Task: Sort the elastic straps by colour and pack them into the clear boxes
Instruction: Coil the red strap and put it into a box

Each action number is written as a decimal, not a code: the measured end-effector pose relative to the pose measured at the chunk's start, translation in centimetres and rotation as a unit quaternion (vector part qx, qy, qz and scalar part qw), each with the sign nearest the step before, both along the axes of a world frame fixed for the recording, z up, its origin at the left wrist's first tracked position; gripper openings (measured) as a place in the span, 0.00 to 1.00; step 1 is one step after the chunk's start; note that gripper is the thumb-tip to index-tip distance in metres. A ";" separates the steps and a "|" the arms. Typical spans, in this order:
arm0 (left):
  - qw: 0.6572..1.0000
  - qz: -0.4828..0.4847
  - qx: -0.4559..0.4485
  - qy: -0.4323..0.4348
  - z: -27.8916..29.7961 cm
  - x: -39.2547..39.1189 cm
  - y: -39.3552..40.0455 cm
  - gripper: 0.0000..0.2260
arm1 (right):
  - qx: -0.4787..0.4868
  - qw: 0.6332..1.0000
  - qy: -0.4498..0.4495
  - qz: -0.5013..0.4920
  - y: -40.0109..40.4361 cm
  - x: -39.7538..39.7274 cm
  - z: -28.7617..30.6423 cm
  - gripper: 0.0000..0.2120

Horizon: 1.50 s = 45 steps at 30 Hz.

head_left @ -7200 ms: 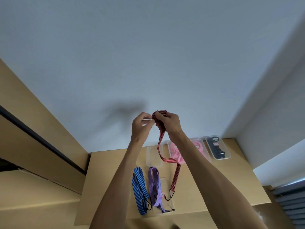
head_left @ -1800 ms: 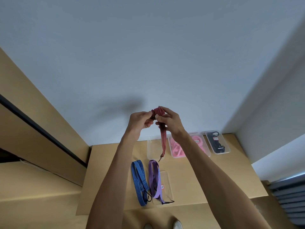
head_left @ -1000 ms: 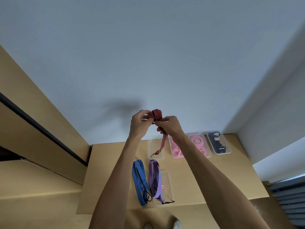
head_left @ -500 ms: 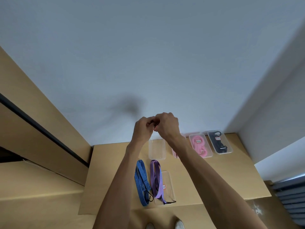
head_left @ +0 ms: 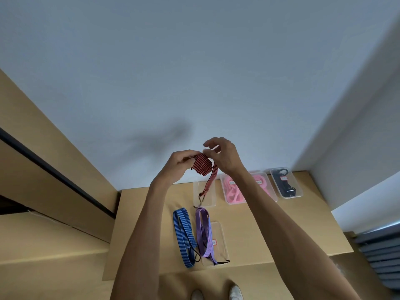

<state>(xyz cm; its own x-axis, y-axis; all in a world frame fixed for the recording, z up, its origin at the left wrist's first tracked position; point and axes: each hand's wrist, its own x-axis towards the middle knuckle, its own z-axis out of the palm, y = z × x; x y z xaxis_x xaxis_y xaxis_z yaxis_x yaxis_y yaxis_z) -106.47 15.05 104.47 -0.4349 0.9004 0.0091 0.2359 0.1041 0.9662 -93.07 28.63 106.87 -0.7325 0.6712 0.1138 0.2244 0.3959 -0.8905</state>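
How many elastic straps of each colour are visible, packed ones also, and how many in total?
Red strap, held in both hands: 1
Blue strap, on the table: 1
Purple strap, on the table: 1
Pink straps, in clear boxes: 2
Black strap, in a clear box: 1
Total: 6

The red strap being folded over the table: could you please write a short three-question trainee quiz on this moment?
1. True or false: the red strap is held by the left hand.
2. Which strap lies partly on the near clear box: A blue strap, B purple strap?
3. What colour are the straps in the boxes beside the black strap's box?

Key: 1 true; 2 B; 3 pink.
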 end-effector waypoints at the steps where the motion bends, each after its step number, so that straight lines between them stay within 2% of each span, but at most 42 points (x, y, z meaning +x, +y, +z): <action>1: 1.000 -0.007 0.000 -0.017 0.0 -0.1 -0.2 0.15 | -0.032 0.999 0.007 0.002 0.3 0.1 -0.1 0.07; 4: 0.996 -0.008 0.026 -0.083 -0.3 -0.1 -0.6 0.14 | -0.115 0.993 0.025 0.019 0.5 0.2 -0.3 0.07; 8: 0.984 0.008 0.072 -0.161 -0.1 0.5 0.2 0.14 | -0.232 0.967 0.109 0.006 -0.4 0.3 -0.7 0.06; 14: 0.970 0.073 0.123 -0.195 0.8 1.5 2.8 0.13 | -0.249 0.956 0.150 -0.043 -1.3 -0.4 -1.0 0.09; 18: 0.949 0.168 0.167 -0.208 1.1 2.0 4.1 0.12 | -0.304 0.940 0.149 -0.040 -1.6 -0.6 -1.0 0.13; 21: 0.936 0.254 0.171 -0.176 0.9 1.7 4.7 0.12 | -0.265 0.959 0.102 -0.006 -1.8 -0.3 -1.3 0.11; 24: 0.929 0.327 0.140 -0.102 0.4 1.3 4.9 0.10 | -0.227 0.972 0.052 0.028 -2.1 -0.1 -1.6 0.11; 28: 0.919 0.389 0.057 0.027 -0.8 1.4 4.6 0.10 | -0.150 0.988 -0.026 0.022 -3.0 -0.7 -1.6 0.19; 32: 0.928 0.354 0.000 0.120 -2.7 1.9 3.8 0.10 | 0.059 0.993 -0.102 0.029 -3.6 -1.1 -1.4 0.17; 35: 0.938 0.316 -0.017 0.141 -3.4 1.8 3.2 0.12 | 0.166 0.982 -0.079 0.034 -3.5 -0.9 -1.5 0.18; 38: 0.955 0.255 -0.027 0.147 -3.5 1.0 2.2 0.13 | 0.185 0.982 -0.038 0.025 -2.7 -0.9 -1.1 0.13; 40: 0.975 0.186 -0.022 0.117 -3.1 0.8 1.5 0.14 | 0.179 0.983 -0.036 0.025 -2.0 -0.8 -0.8 0.13; 42: 0.988 0.130 -0.006 0.079 -2.6 0.7 1.1 0.14 | 0.143 0.989 -0.039 0.012 -1.5 -0.6 -0.5 0.14; 45: 0.996 0.091 0.016 0.022 -1.8 0.5 0.5 0.14 | 0.098 0.995 0.006 -0.023 -1.4 -0.2 -0.5 0.08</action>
<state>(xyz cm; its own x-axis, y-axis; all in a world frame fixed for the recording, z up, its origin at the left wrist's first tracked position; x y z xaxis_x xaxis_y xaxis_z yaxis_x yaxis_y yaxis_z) -105.98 15.51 102.66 -0.5887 0.8062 0.0588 0.2576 0.1182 0.9590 -93.28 27.26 106.34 -0.6994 0.6680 0.2541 0.2363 0.5517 -0.7999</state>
